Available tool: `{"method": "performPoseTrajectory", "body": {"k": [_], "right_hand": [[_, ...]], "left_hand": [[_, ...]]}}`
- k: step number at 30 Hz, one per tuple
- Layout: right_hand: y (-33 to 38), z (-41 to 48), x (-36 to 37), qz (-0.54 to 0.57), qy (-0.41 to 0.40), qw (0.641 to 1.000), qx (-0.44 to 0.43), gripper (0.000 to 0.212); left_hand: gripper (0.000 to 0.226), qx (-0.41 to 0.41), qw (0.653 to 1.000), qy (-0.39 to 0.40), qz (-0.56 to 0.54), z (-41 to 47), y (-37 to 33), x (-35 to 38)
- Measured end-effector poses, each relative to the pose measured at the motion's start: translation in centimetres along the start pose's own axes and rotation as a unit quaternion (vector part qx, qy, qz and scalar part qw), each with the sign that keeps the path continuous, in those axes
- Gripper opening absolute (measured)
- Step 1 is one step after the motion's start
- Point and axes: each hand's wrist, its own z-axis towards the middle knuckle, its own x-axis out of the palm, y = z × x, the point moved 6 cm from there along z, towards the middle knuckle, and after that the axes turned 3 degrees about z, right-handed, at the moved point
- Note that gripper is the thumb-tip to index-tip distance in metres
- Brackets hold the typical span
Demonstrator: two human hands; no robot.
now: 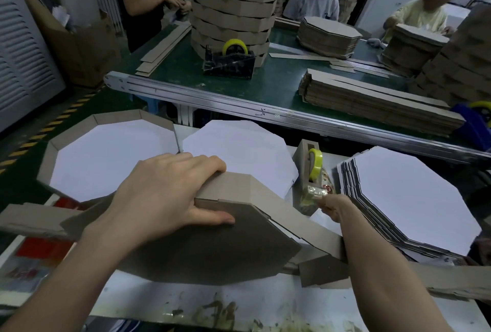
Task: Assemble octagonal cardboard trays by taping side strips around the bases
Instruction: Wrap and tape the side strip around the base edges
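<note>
A brown octagonal base (212,249) lies upside down on the white table in front of me, with a folded side strip (239,188) standing along its far edge. My left hand (164,193) grips strip and base together, fingers over the strip's top and thumb flat on the base. My right hand (332,205) pinches the tape end at the cardboard-covered dispenser (309,172) with its yellow roll. A finished tray (106,156) sits at the left. A loose white octagon (239,151) lies behind the strip.
A stack of white-faced bases (406,199) stands at the right. Loose strips (451,281) lie along the table's right and left sides. Beyond is a green conveyor table (279,79) with tray stacks, strip piles, a black tape dispenser (228,62) and three seated people.
</note>
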Motion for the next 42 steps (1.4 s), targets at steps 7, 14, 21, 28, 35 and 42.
{"method": "performPoseTrajectory", "body": {"k": [7,14,21,28,35,42], "right_hand": [[1.8,-3.5,2.4,-0.145,0.147,0.978,-0.025,0.013],[12.1,-16.6,6.2,-0.137,0.307,0.898,-0.284,0.037],[13.3,-31.3,7.1,-0.203,0.476,0.755,-0.403,0.056],[13.3,-36.1,7.9,-0.22,0.443,0.73,-0.472,0.055],[11.6,-37.5,10.3,-0.21,0.422,0.732,-0.492,0.048],[11.3,-38.9,12.1,-0.211,0.447,0.721,-0.486,0.055]], "left_hand": [[0.069,-0.007,1.0,0.006,-0.001,0.3,0.2,0.0],[0.071,0.019,0.999,-0.041,0.006,-0.8,0.6,-1.0],[0.074,-0.046,0.994,-0.081,-0.06,-4.8,4.6,-2.1],[0.076,-0.1,0.971,-0.114,-0.185,-8.3,6.4,-0.4],[0.075,-0.113,0.954,-0.115,-0.254,-11.0,8.1,1.1],[0.068,-0.097,0.941,-0.129,-0.296,-12.9,8.7,1.4]]}}
